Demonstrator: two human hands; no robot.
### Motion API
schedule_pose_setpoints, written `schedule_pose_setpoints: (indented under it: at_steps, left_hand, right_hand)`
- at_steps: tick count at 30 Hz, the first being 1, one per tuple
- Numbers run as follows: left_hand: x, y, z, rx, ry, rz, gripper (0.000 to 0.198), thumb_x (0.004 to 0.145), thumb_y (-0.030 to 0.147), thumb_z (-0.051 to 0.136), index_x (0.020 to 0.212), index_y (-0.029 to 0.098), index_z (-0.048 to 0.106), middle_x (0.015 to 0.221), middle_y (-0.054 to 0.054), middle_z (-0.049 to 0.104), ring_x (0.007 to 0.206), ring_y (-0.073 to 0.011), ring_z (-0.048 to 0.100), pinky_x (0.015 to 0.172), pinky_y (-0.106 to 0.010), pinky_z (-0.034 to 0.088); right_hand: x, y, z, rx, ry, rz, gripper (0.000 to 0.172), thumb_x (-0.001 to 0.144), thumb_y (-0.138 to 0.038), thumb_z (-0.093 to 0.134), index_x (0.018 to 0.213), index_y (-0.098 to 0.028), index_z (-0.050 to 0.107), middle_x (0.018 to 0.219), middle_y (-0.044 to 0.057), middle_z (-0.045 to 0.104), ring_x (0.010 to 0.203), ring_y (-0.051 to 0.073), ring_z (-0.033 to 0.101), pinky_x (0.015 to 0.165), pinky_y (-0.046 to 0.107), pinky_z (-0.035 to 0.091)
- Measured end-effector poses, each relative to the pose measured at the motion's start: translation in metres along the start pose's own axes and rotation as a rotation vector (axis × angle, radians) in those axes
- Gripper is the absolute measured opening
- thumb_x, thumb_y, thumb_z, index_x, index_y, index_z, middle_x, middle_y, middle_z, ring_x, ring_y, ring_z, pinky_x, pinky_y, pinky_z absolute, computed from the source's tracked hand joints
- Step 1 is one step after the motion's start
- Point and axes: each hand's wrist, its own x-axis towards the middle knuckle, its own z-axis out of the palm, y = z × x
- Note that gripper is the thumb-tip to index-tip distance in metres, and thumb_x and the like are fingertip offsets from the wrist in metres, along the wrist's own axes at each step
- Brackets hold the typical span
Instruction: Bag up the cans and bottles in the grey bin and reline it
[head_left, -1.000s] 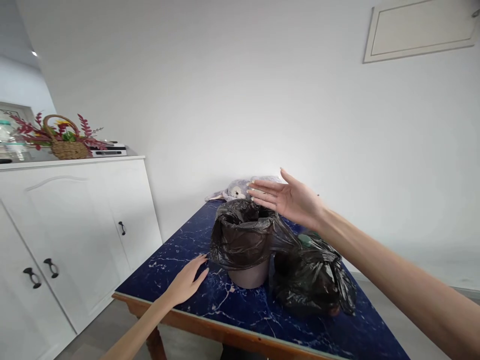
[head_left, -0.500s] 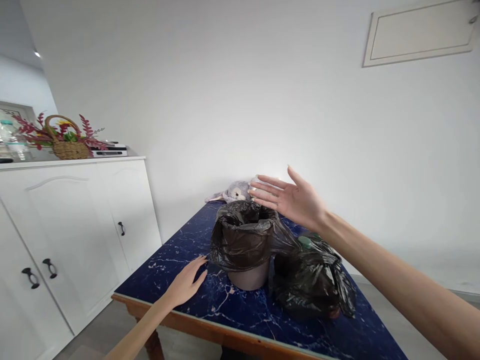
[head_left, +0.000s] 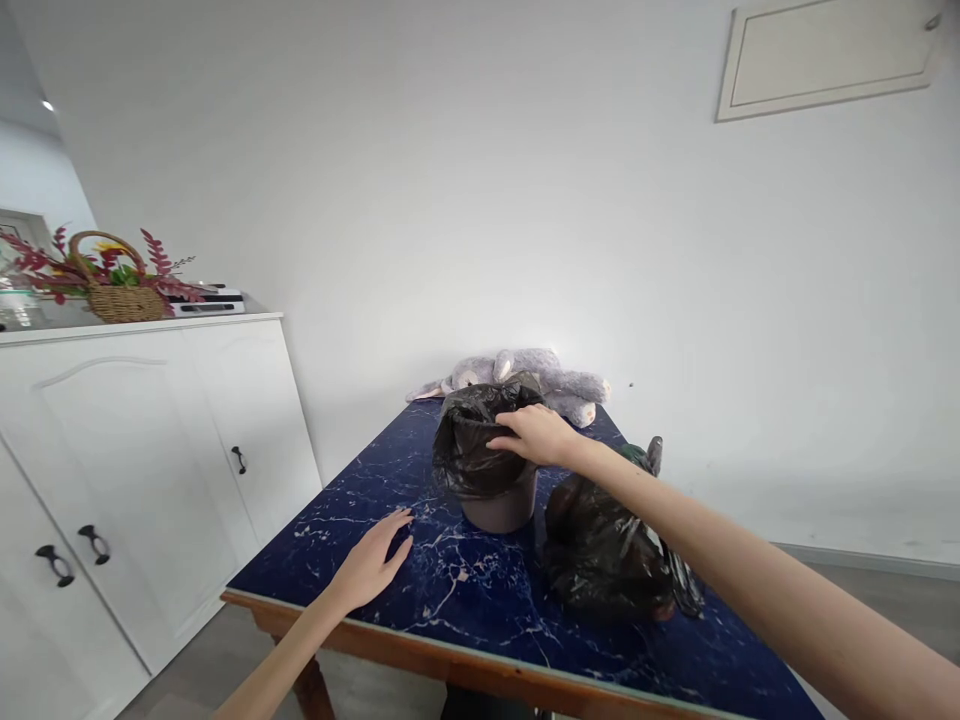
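A grey trash can [head_left: 499, 508] stands on the blue marble-patterned table, lined with a black garbage bag [head_left: 469, 450] folded over its rim. My right hand [head_left: 541, 436] is at the near right side of that rim, its fingers bent over the edge and the thumb lower on the outside. To the right sits a filled black garbage bag [head_left: 600, 560], partly behind my right forearm. My left hand [head_left: 373, 562] rests open and flat on the table, left of the can and apart from it.
The table [head_left: 457, 590] has a wooden edge at the front. A grey plush toy [head_left: 536, 365] lies at its far end against the wall. White cabinets [head_left: 150, 430] stand on the left, topped by a flower basket [head_left: 124, 300].
My right hand has come down from above onto the can's rim. The lined trash can now stands farther back, away from the filled bag. The left hand has stayed in place.
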Motion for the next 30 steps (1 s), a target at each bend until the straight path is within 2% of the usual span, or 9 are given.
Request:
schedule_pose_setpoints:
  at_steps: [6,10,13,17,21,23,24,26,30]
  left_hand:
    - [0.002,-0.004,0.003,0.001,0.008,0.019,0.057,0.107,0.059,0.041,0.150,0.026,0.059,0.160,-0.008,0.055,0.149,-0.0318,0.051,0.124,-0.050,0.042]
    - [0.004,-0.004,0.003,-0.001,0.014,0.021,0.057,0.107,0.060,0.042,0.150,0.026,0.060,0.161,-0.008,0.055,0.149,-0.0323,0.051,0.124,-0.050,0.043]
    - [0.004,-0.004,0.002,0.004,0.012,0.017,0.058,0.106,0.060,0.042,0.149,0.026,0.060,0.160,-0.008,0.055,0.149,-0.0325,0.051,0.123,-0.050,0.044]
    - [0.005,-0.004,0.002,0.017,0.001,0.000,0.060,0.106,0.062,0.041,0.151,0.026,0.059,0.161,-0.008,0.054,0.150,-0.0328,0.050,0.123,-0.051,0.044]
    - [0.006,-0.006,0.003,0.019,0.011,0.008,0.059,0.106,0.062,0.041,0.151,0.027,0.060,0.160,-0.008,0.056,0.147,-0.0334,0.053,0.122,-0.051,0.045]
    - [0.007,-0.007,0.003,0.021,0.024,0.022,0.059,0.106,0.062,0.041,0.150,0.028,0.060,0.159,-0.007,0.056,0.146,-0.0332,0.055,0.122,-0.051,0.045]
    - [0.007,-0.008,0.004,0.022,0.031,0.027,0.059,0.106,0.062,0.042,0.151,0.028,0.060,0.159,-0.007,0.057,0.146,-0.0330,0.055,0.122,-0.050,0.045]
    - [0.007,-0.009,0.006,0.029,0.039,0.033,0.059,0.106,0.061,0.041,0.151,0.028,0.060,0.160,-0.007,0.056,0.146,-0.0330,0.054,0.122,-0.050,0.044]
    - [0.005,-0.007,0.016,0.080,0.013,0.050,0.057,0.108,0.058,0.038,0.153,0.031,0.058,0.164,-0.004,0.051,0.153,-0.0330,0.044,0.127,-0.054,0.036]
  right_hand:
    - [0.014,0.081,-0.010,-0.115,-0.067,0.262,0.043,0.097,-0.055,0.066,0.117,-0.019,0.078,0.117,0.019,0.078,0.114,0.039,0.072,0.101,0.054,0.053]
    - [-0.002,0.135,-0.017,-0.177,-0.092,0.409,0.043,0.095,-0.055,0.069,0.120,-0.021,0.077,0.124,0.020,0.077,0.121,0.039,0.069,0.102,0.050,0.052]
    - [-0.018,0.164,-0.020,-0.182,-0.071,0.486,0.051,0.095,-0.056,0.068,0.121,-0.014,0.076,0.123,0.026,0.075,0.120,0.043,0.069,0.099,0.053,0.052]
    - [-0.041,0.178,-0.025,-0.109,0.032,0.449,0.051,0.095,-0.052,0.066,0.127,-0.012,0.073,0.126,0.023,0.075,0.119,0.040,0.070,0.101,0.048,0.052]
    - [-0.084,0.166,-0.027,-0.053,0.296,0.395,0.048,0.105,-0.046,0.047,0.140,-0.017,0.063,0.148,0.017,0.064,0.139,0.032,0.056,0.115,0.043,0.043]
    - [-0.119,0.155,-0.016,-0.004,0.483,0.441,0.052,0.109,-0.046,0.030,0.140,-0.018,0.061,0.149,0.019,0.061,0.140,0.032,0.055,0.114,0.048,0.045]
    - [-0.139,0.150,-0.004,0.145,0.691,0.495,0.049,0.107,-0.049,0.036,0.132,-0.018,0.064,0.141,0.020,0.066,0.132,0.033,0.061,0.107,0.048,0.050]
    - [-0.183,0.141,0.029,0.435,0.891,0.637,0.041,0.100,-0.056,0.049,0.113,-0.022,0.067,0.119,0.017,0.076,0.112,0.033,0.071,0.098,0.049,0.057]
    - [-0.253,0.129,0.110,0.779,0.657,0.717,0.040,0.087,-0.065,0.062,0.097,-0.027,0.069,0.093,0.010,0.079,0.090,0.034,0.077,0.082,0.047,0.063]
